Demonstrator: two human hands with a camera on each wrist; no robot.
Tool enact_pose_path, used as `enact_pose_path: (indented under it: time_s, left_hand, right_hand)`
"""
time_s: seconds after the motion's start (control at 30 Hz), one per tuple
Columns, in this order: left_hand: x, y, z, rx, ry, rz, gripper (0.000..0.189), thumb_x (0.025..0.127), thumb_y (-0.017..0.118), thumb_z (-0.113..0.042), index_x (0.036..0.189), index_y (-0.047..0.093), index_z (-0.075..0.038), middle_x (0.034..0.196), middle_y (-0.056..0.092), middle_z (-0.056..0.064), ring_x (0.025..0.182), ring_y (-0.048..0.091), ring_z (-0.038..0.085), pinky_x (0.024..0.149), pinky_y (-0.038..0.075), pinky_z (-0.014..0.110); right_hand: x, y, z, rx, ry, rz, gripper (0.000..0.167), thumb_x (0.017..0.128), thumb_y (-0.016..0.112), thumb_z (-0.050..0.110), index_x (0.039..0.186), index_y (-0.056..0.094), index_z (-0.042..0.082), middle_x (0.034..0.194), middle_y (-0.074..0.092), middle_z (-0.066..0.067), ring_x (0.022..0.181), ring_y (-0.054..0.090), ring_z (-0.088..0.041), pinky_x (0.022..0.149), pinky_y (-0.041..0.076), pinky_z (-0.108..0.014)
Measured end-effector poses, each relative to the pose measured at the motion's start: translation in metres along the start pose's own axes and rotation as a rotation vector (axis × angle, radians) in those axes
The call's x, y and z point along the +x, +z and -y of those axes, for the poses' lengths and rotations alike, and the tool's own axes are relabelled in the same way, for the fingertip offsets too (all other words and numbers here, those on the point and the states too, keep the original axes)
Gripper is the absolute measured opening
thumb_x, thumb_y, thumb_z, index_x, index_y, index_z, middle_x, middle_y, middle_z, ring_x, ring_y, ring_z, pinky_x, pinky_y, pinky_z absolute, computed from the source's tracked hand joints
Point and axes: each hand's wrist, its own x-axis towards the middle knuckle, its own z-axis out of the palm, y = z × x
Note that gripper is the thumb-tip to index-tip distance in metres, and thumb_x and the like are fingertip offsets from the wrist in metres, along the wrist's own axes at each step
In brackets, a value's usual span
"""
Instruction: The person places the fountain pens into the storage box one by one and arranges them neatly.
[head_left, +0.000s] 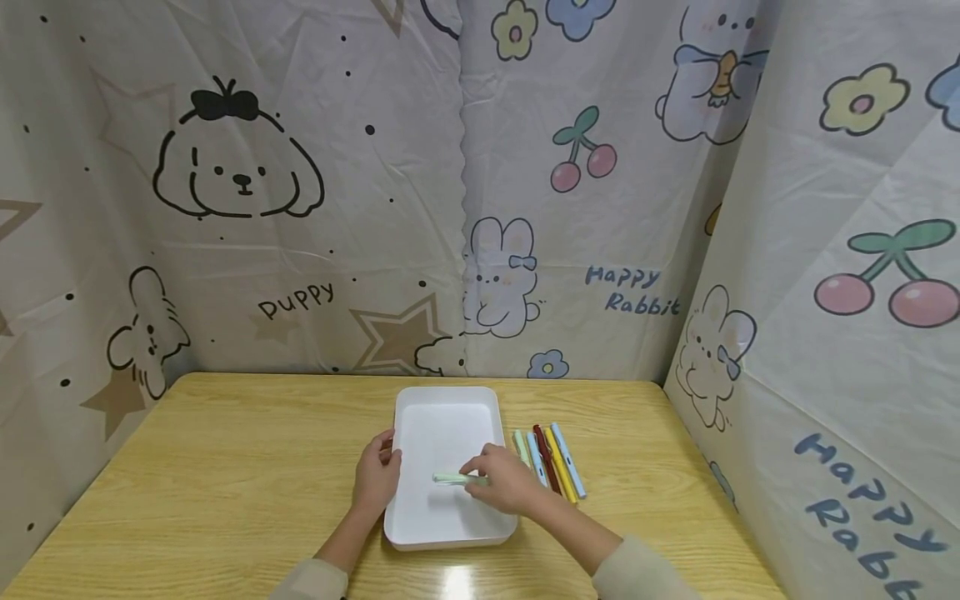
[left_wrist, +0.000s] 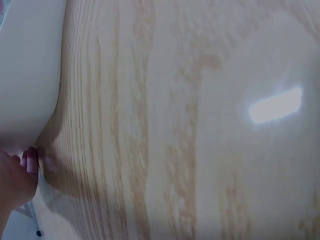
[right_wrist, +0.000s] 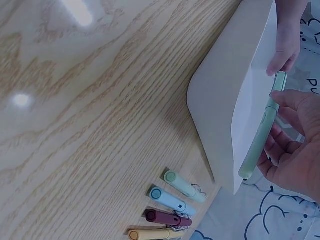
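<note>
Pinching a pale green pen (head_left: 448, 479) with the right hand (head_left: 504, 480), above the white tray (head_left: 431, 421), left of five more pens (head_left: 547, 458) on the counter (head_left: 270, 450). Touching the tray's left side with the left hand (head_left: 377, 477), fingers bent; too hidden to tell whether gripping.

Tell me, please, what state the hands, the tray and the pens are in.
White tray: open-topped, flat on the table, no pen seen inside.
Left hand: gripping the tray's edge.
Right hand: pinching the light green pen.
Light green pen: held above the tray, seemingly capped.
Five other pens: lying side by side beside the tray.
</note>
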Motion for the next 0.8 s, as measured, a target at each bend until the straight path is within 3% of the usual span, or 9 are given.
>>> enact_pose_path:
  time_s: [0.8]
  left_hand:
    - [-0.003,-0.002,-0.004,-0.003,0.006,-0.009,0.041,0.094,0.048,-0.004,0.134,0.044,0.0,0.125,0.052,0.022,0.111,0.055,0.035,0.093,0.05,0.044]
  right_hand:
    - [0.004,0.012,0.014,-0.032,-0.03,0.037,0.023,0.085,0.066,0.026,0.106,0.071,0.019,0.085,0.055,0.004,0.07,0.042,-0.002,0.059,0.037,-0.015]
